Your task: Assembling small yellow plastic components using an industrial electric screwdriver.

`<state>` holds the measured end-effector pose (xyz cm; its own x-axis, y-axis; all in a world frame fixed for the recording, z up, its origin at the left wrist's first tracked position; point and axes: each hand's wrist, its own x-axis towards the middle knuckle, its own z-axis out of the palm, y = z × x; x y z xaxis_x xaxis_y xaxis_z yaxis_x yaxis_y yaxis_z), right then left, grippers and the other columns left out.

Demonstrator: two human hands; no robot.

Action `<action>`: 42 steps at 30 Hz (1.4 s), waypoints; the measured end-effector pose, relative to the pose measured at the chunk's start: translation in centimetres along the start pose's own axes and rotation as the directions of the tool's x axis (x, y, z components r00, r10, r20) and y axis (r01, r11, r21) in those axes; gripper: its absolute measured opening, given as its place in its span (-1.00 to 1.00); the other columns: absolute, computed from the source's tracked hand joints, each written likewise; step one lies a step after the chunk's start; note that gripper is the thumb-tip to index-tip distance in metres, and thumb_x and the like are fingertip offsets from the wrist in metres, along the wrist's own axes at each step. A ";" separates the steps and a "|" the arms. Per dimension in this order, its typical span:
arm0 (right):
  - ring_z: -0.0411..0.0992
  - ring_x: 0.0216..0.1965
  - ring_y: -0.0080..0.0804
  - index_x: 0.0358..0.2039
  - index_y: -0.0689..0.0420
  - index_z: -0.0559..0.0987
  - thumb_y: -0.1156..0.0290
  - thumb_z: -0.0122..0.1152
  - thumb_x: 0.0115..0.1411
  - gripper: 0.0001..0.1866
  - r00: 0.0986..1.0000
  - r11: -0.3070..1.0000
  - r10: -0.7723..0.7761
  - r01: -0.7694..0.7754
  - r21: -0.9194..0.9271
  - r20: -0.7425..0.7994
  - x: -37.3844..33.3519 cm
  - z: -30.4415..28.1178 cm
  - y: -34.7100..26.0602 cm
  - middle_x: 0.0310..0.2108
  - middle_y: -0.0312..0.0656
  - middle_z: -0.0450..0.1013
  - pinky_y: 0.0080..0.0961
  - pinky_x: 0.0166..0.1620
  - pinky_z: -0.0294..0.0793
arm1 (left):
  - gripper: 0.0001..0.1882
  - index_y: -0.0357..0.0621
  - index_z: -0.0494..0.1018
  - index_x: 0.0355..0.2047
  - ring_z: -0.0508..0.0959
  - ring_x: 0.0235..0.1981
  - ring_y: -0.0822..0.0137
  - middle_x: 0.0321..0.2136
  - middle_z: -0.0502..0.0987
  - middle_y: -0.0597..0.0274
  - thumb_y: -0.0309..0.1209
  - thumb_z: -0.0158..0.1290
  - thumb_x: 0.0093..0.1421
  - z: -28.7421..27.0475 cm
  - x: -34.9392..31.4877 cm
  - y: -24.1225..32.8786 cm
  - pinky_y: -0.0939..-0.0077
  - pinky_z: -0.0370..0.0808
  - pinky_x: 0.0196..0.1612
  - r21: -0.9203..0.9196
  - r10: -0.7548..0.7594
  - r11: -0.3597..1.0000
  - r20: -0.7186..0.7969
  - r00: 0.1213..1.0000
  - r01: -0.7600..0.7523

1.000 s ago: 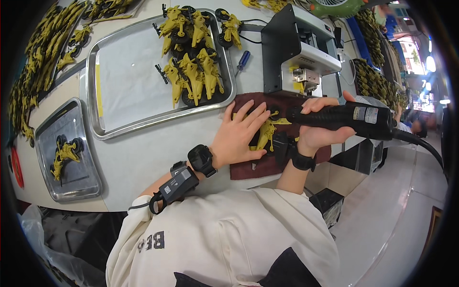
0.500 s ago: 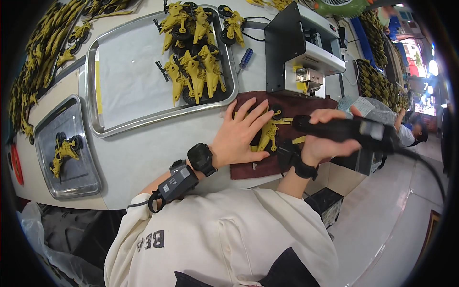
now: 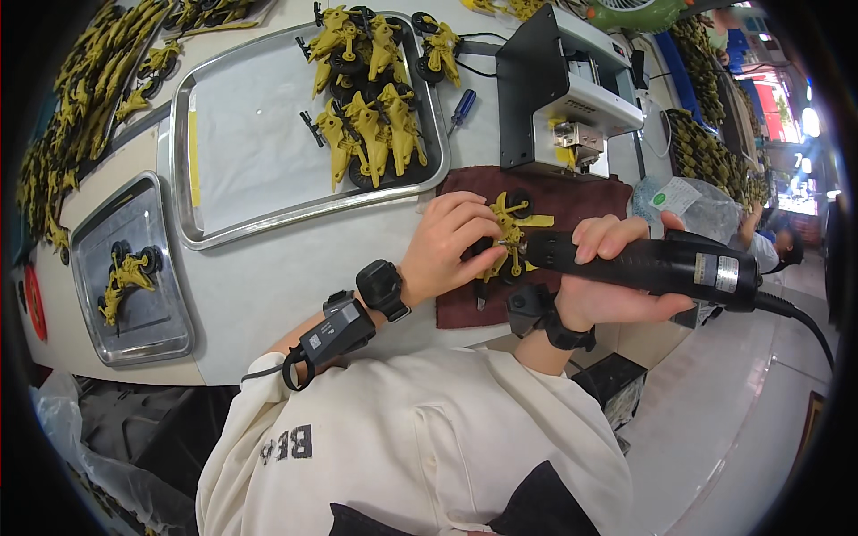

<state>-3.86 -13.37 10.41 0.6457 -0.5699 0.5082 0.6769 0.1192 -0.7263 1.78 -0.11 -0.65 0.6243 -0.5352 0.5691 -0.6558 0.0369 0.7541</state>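
Note:
A yellow toy motorcycle [image 3: 512,220] with black wheels lies on a dark red cloth [image 3: 585,204] in front of me. My left hand [image 3: 450,247] has its fingers curled around the toy's left end, with the thumb and index near a black wheel. In my right hand [image 3: 601,277] is a black corded electric screwdriver [image 3: 657,265], held nearly level. Its tip points left and meets the middle of the toy, where exact contact is partly hidden by my fingers and the tool.
A large metal tray [image 3: 295,228] holds several yellow toy motorcycles. A smaller tray [image 3: 134,348] bears more toy parts at left. Beyond the cloth stand a black and white machine [image 3: 572,116] and a blue screwdriver [image 3: 462,107]. A clear plastic bag [image 3: 710,210] sits at right.
My left hand has gone from lying spread over the toy to gripping its left end. The electric screwdriver has moved left, its tip now at the toy.

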 end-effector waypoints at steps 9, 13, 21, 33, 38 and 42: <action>0.21 -0.73 -0.42 0.02 0.16 0.18 -0.43 -0.30 0.04 -0.12 0.997 0.999 0.045 -0.046 -0.018 -0.058 0.1 -0.4 -0.1 -0.65 -0.21 0.28 -0.43 -0.57 0.21 | -0.74 -0.03 0.50 -0.37 0.40 -0.13 0.20 -0.29 0.47 0.34 -0.51 0.22 -0.16 0.3 0.1 0.1 0.33 0.30 -0.11 0.015 0.068 0.998 -0.009 0.998 -0.068; 0.21 -0.73 -0.42 0.02 0.17 0.19 -0.42 -0.29 0.05 -0.13 0.997 0.999 0.030 -0.032 -0.029 -0.071 0.1 -0.4 -0.4 -0.66 -0.21 0.28 -0.43 -0.57 0.21 | -0.77 -0.03 0.51 -0.42 0.40 -0.13 0.22 -0.32 0.47 0.37 -0.47 0.23 -0.16 0.2 0.0 0.2 0.34 0.28 -0.10 0.039 0.044 0.998 -0.008 0.999 -0.044; 0.22 -0.74 -0.40 0.03 0.17 0.18 -0.43 -0.28 0.04 -0.11 0.999 0.999 0.017 -0.018 -0.036 -0.028 -0.2 0.1 0.0 -0.66 -0.18 0.30 -0.44 -0.61 0.20 | -0.80 -0.03 0.50 -0.49 0.41 -0.14 0.24 -0.35 0.48 0.37 -0.41 0.26 -0.18 0.3 -0.1 0.0 0.35 0.28 -0.10 0.069 0.039 0.997 -0.013 0.999 -0.038; 0.23 -0.74 -0.40 0.03 0.18 0.17 -0.44 -0.29 0.04 -0.10 0.999 0.999 -0.002 0.000 -0.047 -0.038 -0.2 0.0 0.2 -0.65 -0.18 0.30 -0.42 -0.61 0.22 | -0.81 -0.03 0.51 -0.47 0.41 -0.15 0.24 -0.35 0.48 0.37 -0.41 0.25 -0.15 0.4 -0.2 -0.1 0.35 0.28 -0.11 0.085 0.040 0.996 -0.017 0.999 -0.039; 0.23 -0.74 -0.40 0.03 0.18 0.17 -0.44 -0.28 0.03 -0.10 1.000 0.999 0.019 -0.020 -0.030 -0.023 -0.1 0.0 0.2 -0.65 -0.18 0.29 -0.42 -0.61 0.22 | -0.84 -0.03 0.51 -0.47 0.41 -0.15 0.24 -0.37 0.47 0.39 -0.43 0.23 -0.12 0.5 0.0 0.2 0.36 0.28 -0.13 0.076 0.056 0.996 -0.002 0.998 -0.056; 0.23 -0.73 -0.39 0.04 0.15 0.17 -0.44 -0.26 0.02 -0.10 0.999 0.999 0.034 -0.035 -0.041 -0.014 -0.1 -0.6 0.1 -0.65 -0.19 0.29 -0.41 -0.59 0.22 | -0.58 -0.03 0.45 -0.18 0.35 -0.05 0.13 -0.09 0.39 0.23 -0.30 0.22 -0.10 0.3 -0.3 -0.1 0.26 0.25 -0.04 0.081 0.060 0.994 0.074 0.995 -0.066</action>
<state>-4.08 -13.82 10.04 0.6635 -0.5770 0.4763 0.6389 0.1057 -0.7620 1.51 -0.22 -1.07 0.5503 -0.5933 0.5875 -0.7280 0.0036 0.6855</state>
